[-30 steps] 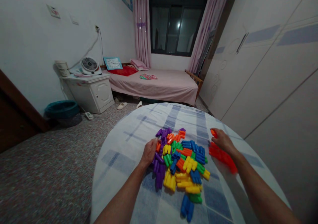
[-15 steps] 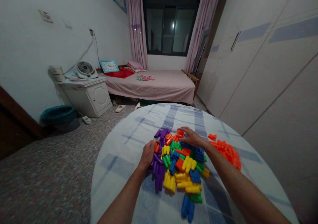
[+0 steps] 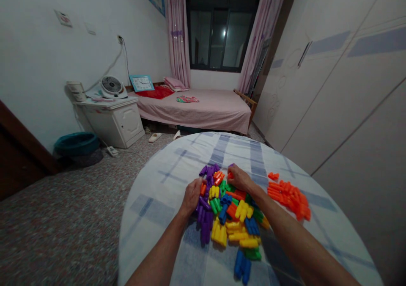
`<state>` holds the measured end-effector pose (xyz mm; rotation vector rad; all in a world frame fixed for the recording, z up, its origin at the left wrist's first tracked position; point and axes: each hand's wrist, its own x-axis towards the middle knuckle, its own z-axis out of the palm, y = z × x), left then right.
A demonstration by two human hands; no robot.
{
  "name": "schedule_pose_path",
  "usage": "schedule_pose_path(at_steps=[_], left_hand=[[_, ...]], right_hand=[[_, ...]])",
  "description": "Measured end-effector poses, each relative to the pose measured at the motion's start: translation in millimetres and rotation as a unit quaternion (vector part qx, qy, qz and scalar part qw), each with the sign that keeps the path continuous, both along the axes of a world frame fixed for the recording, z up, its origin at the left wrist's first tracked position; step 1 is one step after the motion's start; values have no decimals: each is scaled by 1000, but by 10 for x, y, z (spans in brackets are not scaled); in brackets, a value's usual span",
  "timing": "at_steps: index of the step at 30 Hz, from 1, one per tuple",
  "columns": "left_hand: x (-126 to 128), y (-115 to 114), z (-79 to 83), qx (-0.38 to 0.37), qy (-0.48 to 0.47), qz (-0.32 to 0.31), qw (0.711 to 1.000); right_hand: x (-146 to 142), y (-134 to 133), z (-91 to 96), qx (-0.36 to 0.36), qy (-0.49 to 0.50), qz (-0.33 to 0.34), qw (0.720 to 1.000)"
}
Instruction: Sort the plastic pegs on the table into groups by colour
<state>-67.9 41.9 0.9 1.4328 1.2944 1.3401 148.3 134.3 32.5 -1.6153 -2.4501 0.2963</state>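
A pile of plastic building blocks, shaped like joined tubes, lies on the round table. My left hand [image 3: 191, 195] is at the pile's left side, its fingers curled against an orange block [image 3: 203, 188] among purple blocks [image 3: 205, 226]. At the far side of the pile, my right hand [image 3: 240, 178] has its fingers closed on another orange block [image 3: 230, 175]. A bit of purple shows just beyond those fingertips. Yellow blocks [image 3: 218, 233], green blocks [image 3: 215, 205] and blue blocks [image 3: 242, 265] lie between and below my hands. My right forearm covers part of the pile.
A separate group of orange blocks [image 3: 290, 197] lies to the right on the checked tablecloth [image 3: 152, 193]. Beyond the table stand a bed [image 3: 215, 104] and a white cabinet [image 3: 128, 125] with a fan [image 3: 112, 86]. A tall wardrobe [image 3: 342, 87] lines the right side.
My right hand has drawn in slightly, its spread fingers closing round an orange block. The left hand stays at the purple blocks. The view has shifted a little.
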Motion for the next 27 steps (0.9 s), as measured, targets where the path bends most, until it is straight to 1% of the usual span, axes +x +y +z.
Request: schedule_pose_path(at_steps=[2, 3, 5, 7, 9, 13, 15, 18, 23, 27], left_hand=[[0, 7, -8, -1, 1, 1, 1000], [-1, 12, -15, -1, 4, 3, 1000], [-5, 22, -30, 0, 7, 7, 1000], [-10, 27, -38, -2, 5, 8, 1000], [-13, 27, -36, -3, 5, 7, 1000], [-17, 24, -24, -4, 17, 5, 1000], [-16, 26, -26, -5, 19, 6, 1000], [-11, 34, -35, -9, 18, 5, 1000], [-11, 30, -32, -1, 17, 4, 1000], [-19, 20, -25, 6, 14, 2, 1000]], right_hand=[[28, -7, 93, 8, 15, 5, 1000], [26, -5, 151, 4, 24, 23, 999], [-21, -8, 264, -20, 37, 88, 995], [-122, -31, 341, -54, 22, 151, 987], [-245, -78, 366, -72, -13, 168, 983], [-396, -195, 312, -58, -42, 122, 990], [-392, -242, 272, -45, -47, 100, 993], [-318, -285, 217, -15, -39, 84, 996], [-157, -282, 171, 39, 53, 51, 996], [41, -249, 216, 73, 133, 16, 988]])
